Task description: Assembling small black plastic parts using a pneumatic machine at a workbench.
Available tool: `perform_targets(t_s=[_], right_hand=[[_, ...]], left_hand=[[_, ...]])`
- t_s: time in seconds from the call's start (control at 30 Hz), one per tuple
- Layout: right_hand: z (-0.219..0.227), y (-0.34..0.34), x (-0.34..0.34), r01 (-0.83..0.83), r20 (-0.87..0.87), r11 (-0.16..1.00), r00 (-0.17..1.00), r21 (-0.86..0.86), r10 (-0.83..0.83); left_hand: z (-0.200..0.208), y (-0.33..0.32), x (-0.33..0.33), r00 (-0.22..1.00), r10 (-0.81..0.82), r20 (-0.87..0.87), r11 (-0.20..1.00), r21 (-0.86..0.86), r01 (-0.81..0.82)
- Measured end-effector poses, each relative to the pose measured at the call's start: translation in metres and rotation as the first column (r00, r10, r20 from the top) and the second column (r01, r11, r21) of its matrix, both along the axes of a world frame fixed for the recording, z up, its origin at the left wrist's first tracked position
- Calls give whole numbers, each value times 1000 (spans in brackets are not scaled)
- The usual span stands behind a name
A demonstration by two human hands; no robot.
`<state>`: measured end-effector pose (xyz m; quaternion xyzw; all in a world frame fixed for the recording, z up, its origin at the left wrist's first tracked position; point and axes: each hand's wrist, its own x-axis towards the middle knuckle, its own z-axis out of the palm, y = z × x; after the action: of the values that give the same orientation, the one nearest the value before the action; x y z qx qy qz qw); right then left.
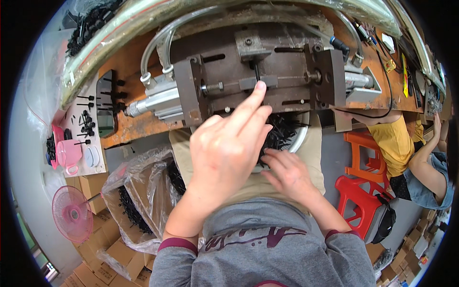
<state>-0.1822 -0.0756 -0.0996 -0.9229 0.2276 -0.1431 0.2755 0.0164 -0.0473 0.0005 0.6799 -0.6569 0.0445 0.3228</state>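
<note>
My left hand (224, 148) reaches over the dark metal fixture (201, 93), its index finger stretched out and the fingers beside it partly bent. The index fingertip touches, or is just at, the small grey block in the fixture's middle, by the lower end of a thin black rod-shaped part (257, 71). I see nothing held in that hand. Lower and to the right, my right hand (289, 172) rests at a white bowl (301, 136) on my lap. Its thumb and fingers are apart, fingertips against a heap of thin black parts (279, 134).
Air cylinders (160, 103) with clear hoses flank the fixture on the wooden bench (129, 136). More black parts and a pink mug (69, 152) are at left. Below stand a plastic-lined box (148, 186) and a pink fan (72, 214). Another person (397, 148) sits right, near red stools (356, 193).
</note>
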Motion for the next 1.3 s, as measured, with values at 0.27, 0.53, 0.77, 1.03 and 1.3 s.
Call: perform_targets(t_s=[0.27,0.53,0.77,1.03,1.3], right_hand=[[-25,-4,-45,194,-187,979,961,-63,-202],[-57,-3,-37,81,-108,996,990,-44,-86],[-48,-1,-20,210,86,911,963,354,-256],[-56,-1,-22,121,-53,974,990,-191,-133],[-94,-26,33,-104,-93,942,993,-318,79]], left_hand=[[-51,58,8,950,47,-309,995,-67,-71],[-147,102,34,795,402,-455,916,212,-342],[-217,101,67,530,617,-582,783,388,-486],[-232,83,78,703,683,-201,662,576,-479],[-223,81,76,743,666,-65,604,631,-486]])
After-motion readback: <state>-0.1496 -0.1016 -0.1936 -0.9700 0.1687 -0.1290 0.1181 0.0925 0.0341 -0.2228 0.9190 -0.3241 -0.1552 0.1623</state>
